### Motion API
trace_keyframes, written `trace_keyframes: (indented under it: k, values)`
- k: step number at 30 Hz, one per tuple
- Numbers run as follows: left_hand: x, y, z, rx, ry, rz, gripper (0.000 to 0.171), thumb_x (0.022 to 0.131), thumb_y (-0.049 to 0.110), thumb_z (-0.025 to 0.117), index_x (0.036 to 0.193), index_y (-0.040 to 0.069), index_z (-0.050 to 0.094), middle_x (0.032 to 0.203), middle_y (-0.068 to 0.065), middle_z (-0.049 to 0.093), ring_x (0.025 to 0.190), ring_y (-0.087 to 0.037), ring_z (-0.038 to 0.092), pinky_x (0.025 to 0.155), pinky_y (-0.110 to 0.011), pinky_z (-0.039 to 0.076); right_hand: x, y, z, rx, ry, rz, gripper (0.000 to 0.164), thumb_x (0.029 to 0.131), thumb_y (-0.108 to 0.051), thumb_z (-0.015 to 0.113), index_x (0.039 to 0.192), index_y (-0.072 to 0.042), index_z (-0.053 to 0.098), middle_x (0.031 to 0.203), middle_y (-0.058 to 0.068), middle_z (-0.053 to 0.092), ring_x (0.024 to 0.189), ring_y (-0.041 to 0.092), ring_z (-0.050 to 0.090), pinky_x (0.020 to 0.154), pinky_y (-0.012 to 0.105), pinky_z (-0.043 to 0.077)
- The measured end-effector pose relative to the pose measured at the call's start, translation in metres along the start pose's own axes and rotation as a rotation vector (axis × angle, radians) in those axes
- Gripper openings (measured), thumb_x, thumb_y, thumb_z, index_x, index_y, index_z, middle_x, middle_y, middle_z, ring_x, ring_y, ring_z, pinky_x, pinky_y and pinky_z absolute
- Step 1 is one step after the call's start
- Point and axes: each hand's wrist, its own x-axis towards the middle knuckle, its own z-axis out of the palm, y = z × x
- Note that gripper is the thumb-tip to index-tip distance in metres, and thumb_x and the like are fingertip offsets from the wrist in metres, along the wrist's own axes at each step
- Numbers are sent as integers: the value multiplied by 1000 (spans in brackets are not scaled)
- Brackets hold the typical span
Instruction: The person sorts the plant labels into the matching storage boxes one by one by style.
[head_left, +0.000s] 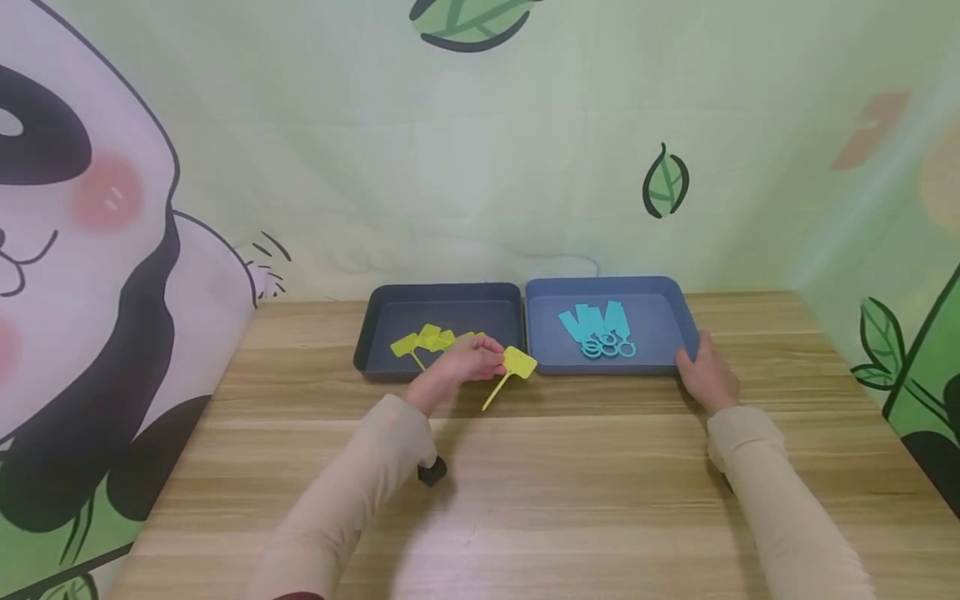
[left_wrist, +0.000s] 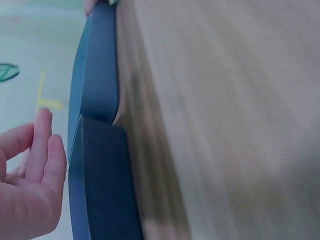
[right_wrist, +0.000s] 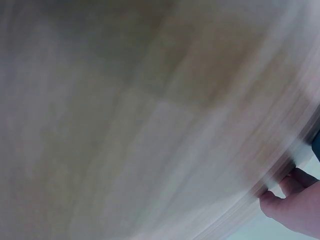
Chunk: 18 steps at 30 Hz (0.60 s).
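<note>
My left hand [head_left: 474, 358] pinches a yellow plant label [head_left: 518, 362] between thumb and fingertips. The label has a flat head and a thin stem that slants down toward the front. Hand and label are over the front edge of the dark tray [head_left: 382, 367], near where the two trays meet. Several more yellow labels [head_left: 429, 336] lie in that tray, some hidden behind the hand. At the front right corner of the blue tray [head_left: 660, 287], my right hand [head_left: 708, 375] grips the rim. Inside it lies a cluster of turquoise ring labels [head_left: 595, 321], their rings facing the front.
Both trays stand side by side at the back of the wooden table [head_left: 570, 500], close to a printed fabric backdrop [head_left: 360, 150]. A small black block-like piece [head_left: 432, 472] shows beneath the left sleeve cuff.
</note>
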Motion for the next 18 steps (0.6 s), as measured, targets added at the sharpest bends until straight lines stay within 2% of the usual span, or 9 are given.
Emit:
trace_keyframes:
  k: [4,7,13,18]
  values:
    - [6,6,-10,-68,103,10,20,85,6,54,104,-3,53,77,-5,65,70,-9,62,91,-40,45,-1,-1,-1,5,-6,2,67,92,-40,20,139,5,2,136,35,22,120,51,28,93,60,28]
    - [10,8,-17,-89,188,16,21,85,7,55,104,-2,54,84,-8,67,71,-8,61,89,-37,46,-1,-3,-1,10,-10,8,67,92,-39,20,139,5,1,137,35,21,121,51,27,94,60,27]
    - [19,9,-27,-167,343,11,25,85,6,56,109,-1,53,106,-18,62,89,-19,63,88,-34,47,0,-2,-1,11,-5,16,67,92,-39,20,139,5,2,137,34,21,121,50,27,94,60,27]
    - [28,7,-33,-238,436,-4,27,84,4,54,111,-2,52,109,-21,60,99,-25,61,88,-33,47,1,0,1,12,1,21,67,92,-40,21,139,4,3,137,33,21,121,50,27,94,60,27]
